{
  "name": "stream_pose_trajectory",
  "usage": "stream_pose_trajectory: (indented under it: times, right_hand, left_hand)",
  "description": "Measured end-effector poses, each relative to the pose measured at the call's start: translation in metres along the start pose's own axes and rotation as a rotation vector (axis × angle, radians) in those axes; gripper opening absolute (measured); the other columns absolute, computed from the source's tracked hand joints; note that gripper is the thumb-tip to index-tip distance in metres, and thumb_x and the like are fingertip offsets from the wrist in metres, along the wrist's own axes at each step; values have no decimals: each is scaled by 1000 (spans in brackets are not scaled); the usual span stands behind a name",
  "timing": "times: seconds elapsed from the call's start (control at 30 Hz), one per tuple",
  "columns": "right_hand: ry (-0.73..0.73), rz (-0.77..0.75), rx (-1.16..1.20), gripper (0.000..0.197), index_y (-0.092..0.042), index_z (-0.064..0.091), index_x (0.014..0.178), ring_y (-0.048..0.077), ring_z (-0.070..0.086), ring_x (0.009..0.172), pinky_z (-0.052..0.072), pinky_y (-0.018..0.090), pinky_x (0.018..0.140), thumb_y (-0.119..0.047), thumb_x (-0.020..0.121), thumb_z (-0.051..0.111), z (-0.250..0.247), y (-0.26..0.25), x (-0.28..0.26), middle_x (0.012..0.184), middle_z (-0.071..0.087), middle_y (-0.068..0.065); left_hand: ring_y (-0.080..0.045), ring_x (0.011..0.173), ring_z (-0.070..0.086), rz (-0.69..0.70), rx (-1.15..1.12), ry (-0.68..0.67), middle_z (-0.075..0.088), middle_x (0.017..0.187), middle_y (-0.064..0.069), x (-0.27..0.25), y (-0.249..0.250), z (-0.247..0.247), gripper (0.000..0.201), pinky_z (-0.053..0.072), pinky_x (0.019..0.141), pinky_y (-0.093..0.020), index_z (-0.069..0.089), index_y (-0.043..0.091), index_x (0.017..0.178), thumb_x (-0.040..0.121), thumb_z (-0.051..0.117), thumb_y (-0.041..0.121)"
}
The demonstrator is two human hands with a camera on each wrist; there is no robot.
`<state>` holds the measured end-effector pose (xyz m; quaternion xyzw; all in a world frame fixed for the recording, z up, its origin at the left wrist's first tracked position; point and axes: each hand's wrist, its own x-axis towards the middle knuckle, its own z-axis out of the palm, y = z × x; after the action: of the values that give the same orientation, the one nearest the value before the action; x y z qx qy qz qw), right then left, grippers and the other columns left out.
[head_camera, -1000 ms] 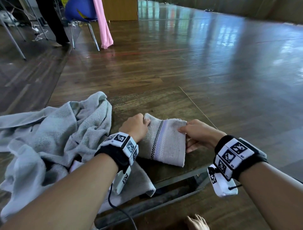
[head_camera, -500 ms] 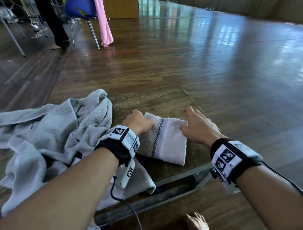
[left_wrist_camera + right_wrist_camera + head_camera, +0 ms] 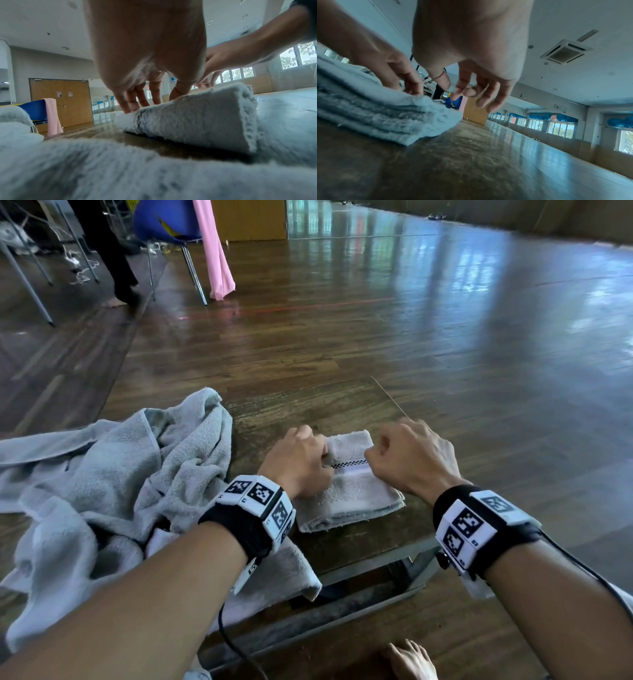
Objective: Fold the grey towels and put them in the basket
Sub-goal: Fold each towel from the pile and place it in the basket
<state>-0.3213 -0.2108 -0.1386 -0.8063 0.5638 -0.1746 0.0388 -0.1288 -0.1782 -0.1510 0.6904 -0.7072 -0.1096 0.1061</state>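
Observation:
A small folded grey towel [image 3: 356, 498] with a checkered band lies on the wooden table [image 3: 308, 409] in front of me. My left hand [image 3: 318, 458] is on its left side, thumb and fingers pinching the top layer near the band [image 3: 178, 93]. At the towel's right far corner hovers my right hand [image 3: 376, 455]; the right wrist view shows its fingers [image 3: 462, 88] loosely curled with nothing between them. A heap of unfolded grey towels [image 3: 113, 474] covers the table's left part. No basket is in view.
The table's near edge [image 3: 363, 559] and its metal frame run below my wrists, with a bare foot [image 3: 411, 659] on the floor beneath. A blue chair [image 3: 164, 220] with a pink cloth [image 3: 212, 251] and a person's legs [image 3: 113, 261] stand far back left. Wide wooden floor lies to the right.
The folded towel now lies with its checkered band running across instead of away from me. The right hand has gone from flat to loosely curled, and both hands sit closer together.

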Motion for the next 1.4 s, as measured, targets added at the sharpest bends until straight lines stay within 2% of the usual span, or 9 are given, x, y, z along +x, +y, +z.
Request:
stream_pose_trajectory:
  times: [0.07,0.13,0.2,0.27,0.37,0.43,0.73,1.07,1.4]
  right_hand:
    - [5,-156,68,19,-27,59,103,15,50,106,44,37,79,-37,90,51,6,-4,0,112,57,-8]
    - [-169,-278,117,39,-24,48,135,17,42,130,43,43,104,-32,97,50,15,-4,0,140,48,-3]
    - [-374,-309,121,53,-19,30,154,20,20,151,24,48,122,-29,104,43,27,-3,-3,162,27,0]
    - [-530,-268,101,59,-20,12,162,14,-5,156,7,48,126,-35,109,32,37,0,-4,170,2,-5]
    - [-590,-224,59,62,-33,-3,162,7,-20,153,-4,49,125,-48,108,24,41,8,-3,168,-15,-14]
    - [-614,-208,56,62,-40,-9,159,5,-26,150,-8,51,124,-52,107,22,41,11,-3,166,-22,-16]
    - [-624,-106,70,70,-39,-18,157,9,-21,153,-10,43,125,-64,102,17,48,11,0,164,-27,-20]
    - [-607,-67,55,77,-33,-18,158,8,-18,153,-7,43,126,-68,99,17,46,8,-1,165,-25,-16]
    - [-638,21,72,85,-26,-23,158,6,-20,152,-10,40,126,-70,98,19,40,2,-3,165,-28,-8]
  left_hand:
    - [-19,119,44,64,-72,-10,48,121,-1,0,4,2,30,44,99,-39,57,22,118,89,55,21]
    - [-22,118,49,104,-170,-77,44,129,-5,0,7,2,42,43,95,-35,46,17,130,91,57,15]
    - [-25,128,46,117,-228,-140,39,141,-10,0,8,3,53,38,101,-33,34,14,139,91,57,15]
    - [-27,146,25,83,-210,-194,26,157,-12,0,7,6,65,25,113,-33,20,15,150,93,52,19]
    - [-18,152,-19,-12,6,-304,-12,166,-3,-3,6,18,72,-7,122,-47,-7,19,158,103,33,43]
    - [-12,148,-28,-35,87,-361,-26,163,6,-4,4,25,72,-13,120,-53,-16,23,157,102,19,55]
    - [-10,145,-32,0,39,-476,-37,158,10,-7,-6,16,106,-8,120,-52,-27,29,152,81,30,84]
    - [-13,146,-31,27,96,-554,-39,157,8,-5,-13,5,130,-7,121,-53,-32,30,150,68,51,88]
    - [-23,148,-30,-148,71,-493,-38,157,9,-2,-32,10,149,-9,119,-58,-36,42,143,37,48,103]
